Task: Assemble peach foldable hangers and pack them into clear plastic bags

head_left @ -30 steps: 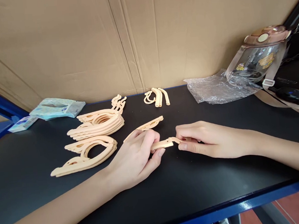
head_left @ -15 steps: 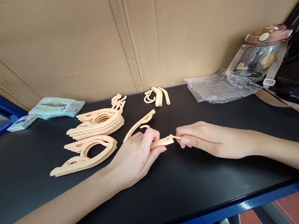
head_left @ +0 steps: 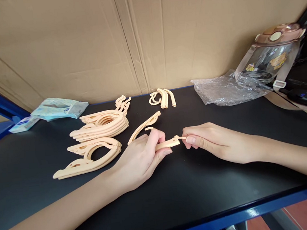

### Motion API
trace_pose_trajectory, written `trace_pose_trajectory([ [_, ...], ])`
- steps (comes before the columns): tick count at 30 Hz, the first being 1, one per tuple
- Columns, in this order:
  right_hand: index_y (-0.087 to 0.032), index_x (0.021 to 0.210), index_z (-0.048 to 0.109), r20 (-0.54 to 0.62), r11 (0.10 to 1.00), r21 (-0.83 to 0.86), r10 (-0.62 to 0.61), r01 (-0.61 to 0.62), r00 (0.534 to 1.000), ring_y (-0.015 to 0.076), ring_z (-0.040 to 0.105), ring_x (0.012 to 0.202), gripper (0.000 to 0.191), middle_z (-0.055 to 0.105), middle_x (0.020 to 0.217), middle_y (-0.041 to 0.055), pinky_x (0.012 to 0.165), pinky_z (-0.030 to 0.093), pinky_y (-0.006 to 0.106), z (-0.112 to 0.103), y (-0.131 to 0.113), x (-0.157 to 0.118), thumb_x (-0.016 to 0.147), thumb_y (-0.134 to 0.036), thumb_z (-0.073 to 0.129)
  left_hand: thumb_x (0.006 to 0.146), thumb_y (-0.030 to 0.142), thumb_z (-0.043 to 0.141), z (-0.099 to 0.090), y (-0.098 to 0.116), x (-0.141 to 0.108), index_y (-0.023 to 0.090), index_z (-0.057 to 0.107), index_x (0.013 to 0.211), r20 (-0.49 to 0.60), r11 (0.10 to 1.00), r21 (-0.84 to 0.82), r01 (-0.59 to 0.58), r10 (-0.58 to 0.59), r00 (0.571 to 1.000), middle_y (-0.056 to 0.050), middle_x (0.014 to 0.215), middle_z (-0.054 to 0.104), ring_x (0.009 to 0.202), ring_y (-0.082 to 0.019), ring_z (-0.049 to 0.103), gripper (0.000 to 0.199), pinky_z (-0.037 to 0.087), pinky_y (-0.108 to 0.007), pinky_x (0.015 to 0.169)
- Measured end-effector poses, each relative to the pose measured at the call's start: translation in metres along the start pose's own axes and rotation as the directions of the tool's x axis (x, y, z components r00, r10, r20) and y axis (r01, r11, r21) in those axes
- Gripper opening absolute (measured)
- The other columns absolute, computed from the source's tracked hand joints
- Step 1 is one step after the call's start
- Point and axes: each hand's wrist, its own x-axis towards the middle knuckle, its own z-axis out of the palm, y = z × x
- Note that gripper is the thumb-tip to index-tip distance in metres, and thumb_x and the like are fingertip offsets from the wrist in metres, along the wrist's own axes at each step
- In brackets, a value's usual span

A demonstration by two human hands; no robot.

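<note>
My left hand (head_left: 146, 153) is closed around a beige plastic hanger piece (head_left: 169, 143), whose end with a small hole sticks out to the right. Facing it, my right hand (head_left: 212, 142) pinches a thin beige hanger hook (head_left: 181, 137), and the hook's tip meets the end of that piece. Most of the hook is hidden in my fingers. Just beyond my left hand lies a loose hanger arm (head_left: 142, 127), with a small curved piece (head_left: 149, 128) beside it. To the left are stacked folding hanger parts (head_left: 90, 163) and a taller stack (head_left: 98, 128) behind them.
Several hooks (head_left: 122, 103) lie behind the stacks, and more curved parts (head_left: 164, 99) near the cardboard wall (head_left: 83, 46). A tissue pack (head_left: 58, 109) sits back left. A clear plastic bag (head_left: 229, 88) and strapped water bottle (head_left: 269, 62) stand back right on the black table (head_left: 203, 196).
The whole view has shifted slightly. Both hands keep their grips, and the hook stays against the end of the hanger piece.
</note>
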Motion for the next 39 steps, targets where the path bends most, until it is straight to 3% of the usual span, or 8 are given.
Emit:
trace_pose_trajectory([
  [5, -0.020, 0.082, 0.046, -0.035, 1.000, -0.003, 0.019, -0.019, 0.999, 0.0116, 0.046, 0.067, 0.033, 0.048, 0.074, -0.0023, 0.067, 0.036, 0.026, 0.0005, -0.0003, 0.0011, 0.103, -0.035, 0.026, 0.099, 0.031, 0.036, 0.0002, -0.0002, -0.0002, 0.023, 0.034, 0.090, 0.027, 0.999, -0.007, 0.034, -0.034, 0.999, 0.004, 0.075, 0.050, 0.061, -0.014, 0.049, 0.012, 0.035, -0.024, 0.055],
  [18, -0.019, 0.082, 0.045, 0.011, 0.954, -0.295, -0.045, 0.047, 0.999, 0.0104, 0.039, 0.059, 0.033, 0.044, 0.075, -0.0022, 0.056, 0.031, 0.025, 0.0050, 0.0022, -0.0019, 0.104, -0.035, 0.025, 0.100, 0.033, 0.031, -0.0027, 0.0016, 0.0010, 0.023, 0.032, 0.088, 0.116, 0.995, -0.055, 0.082, -0.075, 0.990, 0.003, 0.078, 0.049, 0.063, -0.014, 0.048, 0.015, 0.035, -0.026, 0.057],
  [28, -0.016, 0.083, 0.053, 0.028, 0.782, -0.600, -0.191, 0.169, 0.981, 0.0113, 0.038, 0.054, 0.036, 0.048, 0.072, -0.0002, 0.049, 0.026, 0.026, 0.0060, -0.0005, -0.0044, 0.103, -0.029, 0.025, 0.100, 0.033, 0.031, -0.0028, 0.0029, 0.0007, 0.023, 0.034, 0.088, 0.128, 0.997, -0.033, 0.070, -0.065, 0.990, 0.003, 0.074, 0.050, 0.063, -0.015, 0.049, 0.016, 0.033, -0.026, 0.058],
  [39, -0.016, 0.079, 0.053, 0.054, 0.677, -0.687, -0.315, 0.264, 0.947, 0.0111, 0.039, 0.050, 0.040, 0.048, 0.067, -0.0005, 0.045, 0.026, 0.027, 0.0079, 0.0040, -0.0061, 0.102, -0.036, 0.026, 0.099, 0.032, 0.033, -0.0032, 0.0031, -0.0003, 0.022, 0.037, 0.088, 0.150, 1.000, -0.010, 0.025, -0.023, 0.988, 0.003, 0.070, 0.053, 0.065, -0.017, 0.052, 0.015, 0.035, -0.027, 0.059],
])
